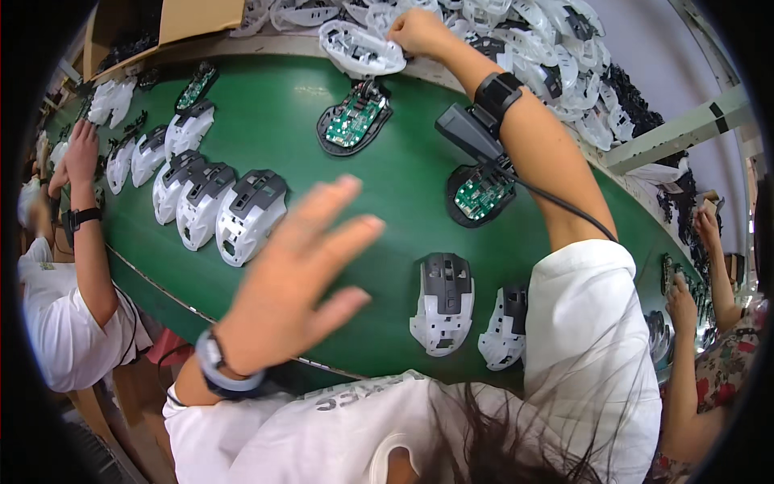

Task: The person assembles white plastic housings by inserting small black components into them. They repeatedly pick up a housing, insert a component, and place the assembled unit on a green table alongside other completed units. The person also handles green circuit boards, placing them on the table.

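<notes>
My right hand (423, 34) reaches to the far side of the bench, its fingers curled closed at the right rim of a white plastic mouse shell (360, 55). My left hand (282, 278), a little blurred, hovers over the near part of the green bench with fingers spread and nothing in them. Just below the shell lies a black mouse base with a green circuit board (352, 118). A second base with a circuit board (477, 196) lies under my right forearm. Near my body are a white and grey mouse cover (446, 305) and another cover (503, 329), partly hidden by my sleeve.
Several white and grey mouse covers (250, 216) stand in rows at left. White shells (556, 52) are heaped along the far ledge, beside a cardboard box (199, 22). A metal beam (673, 131) juts in at right. Co-workers' hands (81, 153) work on both sides.
</notes>
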The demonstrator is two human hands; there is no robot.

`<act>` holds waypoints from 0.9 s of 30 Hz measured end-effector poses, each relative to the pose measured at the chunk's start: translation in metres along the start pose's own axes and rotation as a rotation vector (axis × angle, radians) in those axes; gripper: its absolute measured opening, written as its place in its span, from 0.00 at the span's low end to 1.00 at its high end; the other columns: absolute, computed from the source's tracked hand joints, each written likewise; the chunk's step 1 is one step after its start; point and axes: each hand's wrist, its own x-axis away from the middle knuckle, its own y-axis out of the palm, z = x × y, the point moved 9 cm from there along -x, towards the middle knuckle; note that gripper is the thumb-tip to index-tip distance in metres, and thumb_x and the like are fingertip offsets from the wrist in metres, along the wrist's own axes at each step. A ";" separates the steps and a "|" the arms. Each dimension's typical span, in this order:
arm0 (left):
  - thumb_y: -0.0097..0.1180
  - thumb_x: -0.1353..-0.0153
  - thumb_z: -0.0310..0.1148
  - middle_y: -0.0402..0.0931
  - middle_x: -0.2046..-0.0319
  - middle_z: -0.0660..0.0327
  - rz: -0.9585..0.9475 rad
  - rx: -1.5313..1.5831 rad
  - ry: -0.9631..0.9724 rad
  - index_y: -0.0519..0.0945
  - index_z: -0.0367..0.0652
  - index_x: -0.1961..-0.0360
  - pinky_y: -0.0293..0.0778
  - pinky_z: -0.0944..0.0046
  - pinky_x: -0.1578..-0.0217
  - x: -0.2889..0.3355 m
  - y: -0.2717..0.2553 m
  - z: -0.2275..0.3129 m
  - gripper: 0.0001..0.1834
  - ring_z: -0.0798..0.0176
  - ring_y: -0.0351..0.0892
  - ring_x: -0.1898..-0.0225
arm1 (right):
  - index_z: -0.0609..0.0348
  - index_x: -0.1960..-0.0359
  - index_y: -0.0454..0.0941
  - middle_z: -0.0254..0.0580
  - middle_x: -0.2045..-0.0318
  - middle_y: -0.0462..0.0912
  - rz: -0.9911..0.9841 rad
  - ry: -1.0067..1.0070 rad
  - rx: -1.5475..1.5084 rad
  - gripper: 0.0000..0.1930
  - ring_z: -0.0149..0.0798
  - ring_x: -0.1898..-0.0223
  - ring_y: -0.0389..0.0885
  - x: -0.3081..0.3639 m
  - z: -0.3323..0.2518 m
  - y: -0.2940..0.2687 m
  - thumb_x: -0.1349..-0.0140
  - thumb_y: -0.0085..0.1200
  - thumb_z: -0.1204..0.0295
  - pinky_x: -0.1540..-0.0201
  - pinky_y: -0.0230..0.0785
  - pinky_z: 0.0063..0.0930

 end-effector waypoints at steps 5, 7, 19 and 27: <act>0.66 0.59 0.24 0.62 0.40 0.51 0.060 -0.561 -0.373 0.67 0.45 0.41 0.59 0.52 0.39 0.039 -0.036 -0.088 0.39 0.44 0.62 0.39 | 0.63 0.78 0.82 0.62 0.76 0.79 0.370 0.010 -0.001 0.10 0.58 0.71 0.81 0.000 0.005 -0.005 0.51 0.52 0.69 0.64 0.73 0.47; 0.66 0.58 0.25 0.63 0.42 0.51 0.063 -0.574 -0.339 0.68 0.46 0.41 0.59 0.51 0.40 0.041 -0.031 -0.089 0.38 0.45 0.63 0.40 | 0.67 0.78 0.80 0.62 0.76 0.79 0.389 0.048 -0.024 0.11 0.58 0.71 0.81 0.019 0.006 -0.038 0.51 0.54 0.69 0.63 0.72 0.48; 0.48 0.37 0.45 0.73 0.50 0.52 0.206 1.269 -0.440 0.67 0.34 0.43 0.74 0.61 0.54 -0.003 -0.018 -0.056 0.28 0.60 0.77 0.53 | 0.60 0.71 0.78 0.44 0.57 0.81 0.374 -0.599 -0.310 0.08 0.49 0.51 0.76 0.231 -0.190 -0.159 0.53 0.63 0.76 0.50 0.69 0.35; 0.43 0.39 0.49 0.64 0.42 0.50 0.205 1.664 -0.350 0.58 0.36 0.36 0.65 0.53 0.44 -0.008 0.011 -0.031 0.36 0.56 0.69 0.44 | 0.61 0.73 0.77 0.46 0.48 0.77 0.334 -0.611 -0.168 0.09 0.51 0.44 0.72 0.237 -0.201 -0.126 0.55 0.64 0.75 0.47 0.64 0.44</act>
